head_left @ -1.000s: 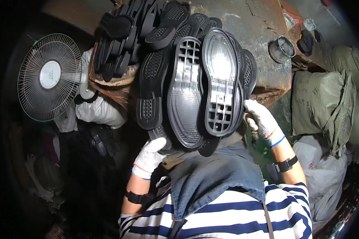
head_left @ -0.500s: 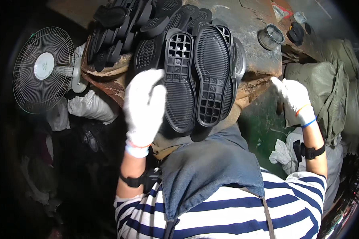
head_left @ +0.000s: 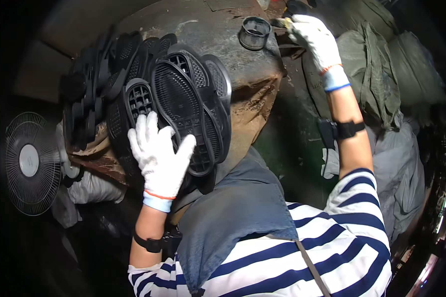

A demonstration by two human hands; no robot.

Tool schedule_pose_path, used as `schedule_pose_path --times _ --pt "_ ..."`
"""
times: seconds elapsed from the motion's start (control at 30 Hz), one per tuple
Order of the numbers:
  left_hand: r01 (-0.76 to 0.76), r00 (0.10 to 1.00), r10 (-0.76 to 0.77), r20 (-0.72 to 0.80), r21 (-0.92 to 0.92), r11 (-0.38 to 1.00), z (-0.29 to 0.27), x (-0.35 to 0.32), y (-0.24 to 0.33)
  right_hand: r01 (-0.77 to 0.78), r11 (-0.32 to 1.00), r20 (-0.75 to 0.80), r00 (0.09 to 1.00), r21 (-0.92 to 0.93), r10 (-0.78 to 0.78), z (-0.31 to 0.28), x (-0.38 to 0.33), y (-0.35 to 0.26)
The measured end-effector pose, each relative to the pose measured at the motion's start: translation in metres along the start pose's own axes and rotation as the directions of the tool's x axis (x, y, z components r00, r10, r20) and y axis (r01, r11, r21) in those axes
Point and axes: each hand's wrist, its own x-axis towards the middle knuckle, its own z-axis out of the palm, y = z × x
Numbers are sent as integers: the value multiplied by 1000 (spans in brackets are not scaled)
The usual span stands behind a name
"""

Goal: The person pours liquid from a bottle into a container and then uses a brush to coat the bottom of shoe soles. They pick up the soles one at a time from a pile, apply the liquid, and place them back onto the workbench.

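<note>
My left hand (head_left: pixel 159 158), in a white knit glove, lies with fingers spread over a black shoe sole (head_left: pixel 139 99) that has a grid of square holes. Right beside it rests another black ribbed sole (head_left: pixel 176 91), on top of further overlapping soles. My right hand (head_left: pixel 318 42), gloved too, reaches out past the table's right edge. Its fingers are bent around a small thing with a yellowish part (head_left: pixel 286 23), too small and hidden to name. Near that hand, a dark round pot (head_left: pixel 255 42) stands on the table corner.
Several more black soles (head_left: pixel 89 94) are heaped at the left of the worn table (head_left: pixel 210 29). A fan (head_left: pixel 29 161) stands to the left. Grey-green sacks (head_left: pixel 369 79) are stacked at the right. A blue denim apron (head_left: pixel 238 198) covers my lap.
My left hand has come down flat onto the soles. The right hand has moved up and forward to the table's far right edge. The whole view has swung to the right.
</note>
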Motion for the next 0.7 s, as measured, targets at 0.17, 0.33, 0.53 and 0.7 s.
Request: schedule_pose_path --times 0.17,0.33,0.53,0.7 --pt "96 990 -108 -92 -126 987 17 4 11 307 609 122 937 -731 -326 -14 59 57" --pt "162 962 -213 -172 -269 949 15 1 11 177 271 192 981 -946 31 42 67 61" --pt "142 891 -419 -173 -771 620 -7 11 2 233 235 222 972 -944 -73 29 72 105" --pt "275 771 -561 301 -952 -133 -47 25 -26 -106 653 -119 993 -750 25 38 67 95"
